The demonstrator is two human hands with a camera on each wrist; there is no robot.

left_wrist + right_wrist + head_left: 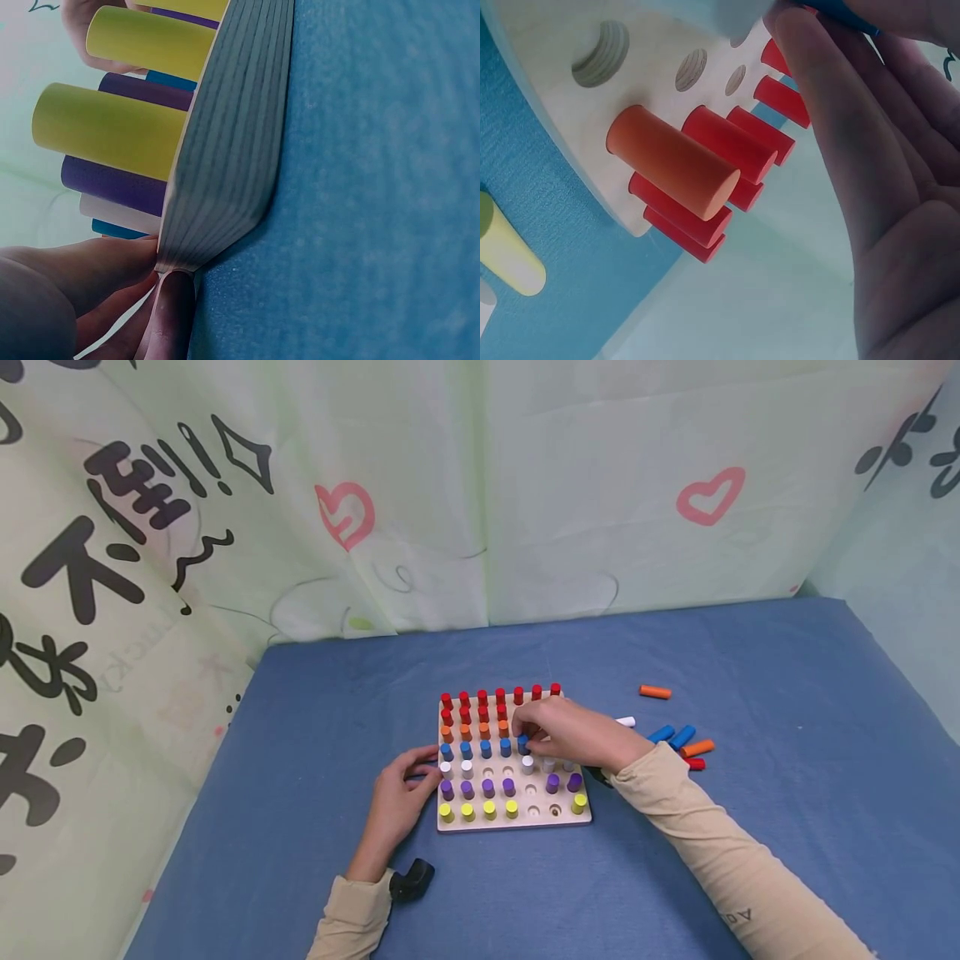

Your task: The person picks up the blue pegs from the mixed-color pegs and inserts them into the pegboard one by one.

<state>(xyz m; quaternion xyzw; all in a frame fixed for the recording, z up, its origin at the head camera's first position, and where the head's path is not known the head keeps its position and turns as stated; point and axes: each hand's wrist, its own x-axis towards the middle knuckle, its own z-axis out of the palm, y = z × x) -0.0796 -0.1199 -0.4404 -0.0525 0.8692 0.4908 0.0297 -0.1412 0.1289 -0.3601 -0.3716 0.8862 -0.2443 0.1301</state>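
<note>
Two sleeves (708, 839), left grip (401, 793) pinching one board (236, 112), right grip (573, 729) one blue peg (522, 746)

Booth (885, 547), perhaps, printed drapes (570, 552), blue tabletop (337, 693)

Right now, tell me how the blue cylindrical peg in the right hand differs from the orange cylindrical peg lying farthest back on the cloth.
The blue cylindrical peg is pinched in the right hand; nothing holds the orange cylindrical peg. The blue peg is at the pale wooden pegboard, while the orange peg lies on its side on the blue cloth. Both are cylinders.
</note>
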